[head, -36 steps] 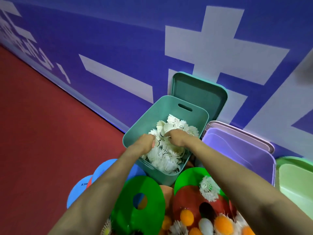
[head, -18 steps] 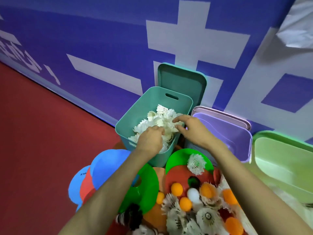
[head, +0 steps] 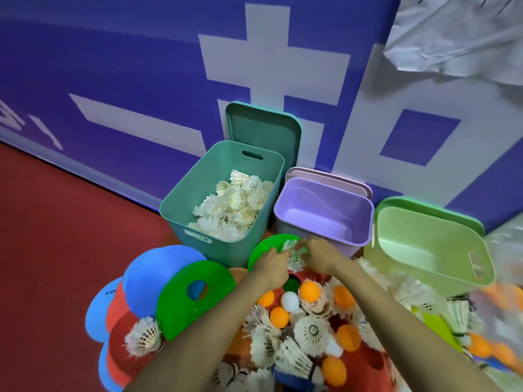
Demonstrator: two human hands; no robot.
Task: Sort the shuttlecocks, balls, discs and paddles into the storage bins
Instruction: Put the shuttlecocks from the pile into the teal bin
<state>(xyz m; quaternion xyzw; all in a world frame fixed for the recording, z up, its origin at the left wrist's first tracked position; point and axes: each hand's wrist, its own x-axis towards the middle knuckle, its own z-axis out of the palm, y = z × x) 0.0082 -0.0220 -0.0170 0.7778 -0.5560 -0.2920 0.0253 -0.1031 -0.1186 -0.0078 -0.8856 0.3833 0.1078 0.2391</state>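
Just in front of the teal plastic bin (head: 223, 251), the left hand (head: 270, 267) and right hand (head: 319, 254) together pinch 1 white feather shuttlecock (head: 295, 257) on a flat green disc (head: 262, 248). Careless lifting could crush feathers or send small orange balls (head: 310, 290) rolling over the smooth red floor (head: 70, 222). A blue-and-white wall (head: 113, 66) stands behind the bin.

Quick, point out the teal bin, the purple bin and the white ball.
teal bin (head: 220, 250), head view, front wall.
purple bin (head: 317, 222), head view, bare inner floor.
white ball (head: 290, 302), head view, its middle.
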